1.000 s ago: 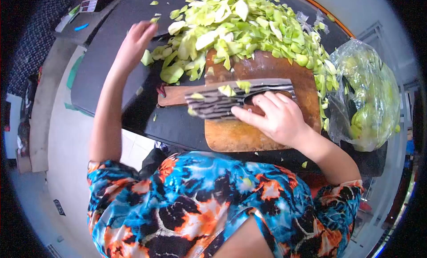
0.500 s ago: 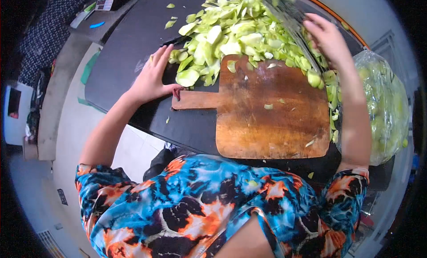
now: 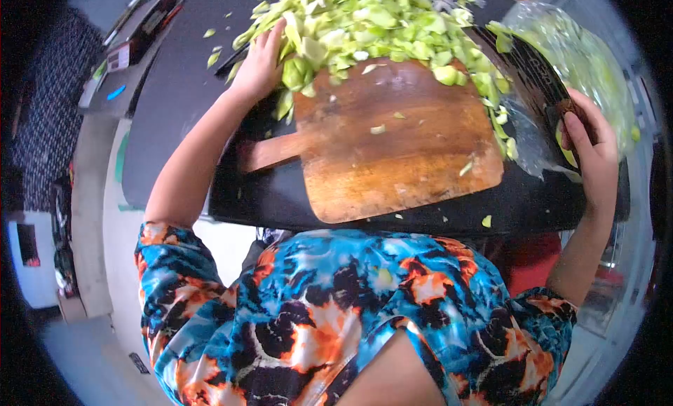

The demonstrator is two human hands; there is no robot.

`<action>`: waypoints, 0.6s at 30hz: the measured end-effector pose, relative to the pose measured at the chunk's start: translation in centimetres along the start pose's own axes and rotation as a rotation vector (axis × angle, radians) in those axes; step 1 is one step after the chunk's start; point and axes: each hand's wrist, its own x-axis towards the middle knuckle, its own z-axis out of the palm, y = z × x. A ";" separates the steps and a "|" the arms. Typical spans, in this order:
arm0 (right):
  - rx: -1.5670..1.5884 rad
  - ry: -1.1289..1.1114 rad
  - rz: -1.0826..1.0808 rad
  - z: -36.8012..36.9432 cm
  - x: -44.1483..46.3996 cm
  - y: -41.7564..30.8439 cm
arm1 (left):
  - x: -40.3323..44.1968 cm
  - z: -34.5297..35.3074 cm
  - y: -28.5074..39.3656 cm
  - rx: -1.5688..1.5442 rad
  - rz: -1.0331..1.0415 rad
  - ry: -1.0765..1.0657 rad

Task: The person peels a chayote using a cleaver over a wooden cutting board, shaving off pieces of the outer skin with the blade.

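Observation:
A large heap of pale green slices (image 3: 378, 21) lies behind the wooden cutting board (image 3: 399, 140), some of them over its back edge. Against the heap's left side rests my left hand (image 3: 261, 66), its fingers stretched out and touching the slices. My right hand (image 3: 592, 136) is wrapped round the handle of a wide dark knife (image 3: 529, 73), whose blade points up and left beside the heap's right side. A few slices cling near the blade. Small scraps lie on the board.
A clear plastic bag (image 3: 596, 63) with green contents is behind the knife at the right. The black table (image 3: 175, 98) carries stray scraps. At the far left, a blue object (image 3: 116, 92) lies on a grey surface.
The knife first left the board for the heap's right side, then moved right and nearer with my right hand. My left hand has come to the heap's left side. The board now sits slightly tilted.

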 end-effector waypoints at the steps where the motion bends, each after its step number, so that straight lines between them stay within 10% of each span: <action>1: 0.015 0.042 0.003 -0.5 -0.8 0.2 | 1.7 -0.8 0.6 -0.026 0.052 0.004; 6: -0.043 0.216 0.024 -2.5 -1.6 2.1 | 6.6 -8.5 1.8 -0.052 0.215 -0.183; 8: 0.046 0.238 0.003 -2.2 -2.2 4.5 | 6.0 -8.9 -3.0 -0.416 -0.139 -0.250; 11: 0.087 0.231 0.026 -2.8 -4.1 6.3 | 1.7 -7.0 -13.3 -0.183 -0.277 -0.384; 18: 0.131 0.254 0.064 -1.6 -5.9 8.8 | -3.4 -7.5 -9.0 0.079 -0.391 -0.411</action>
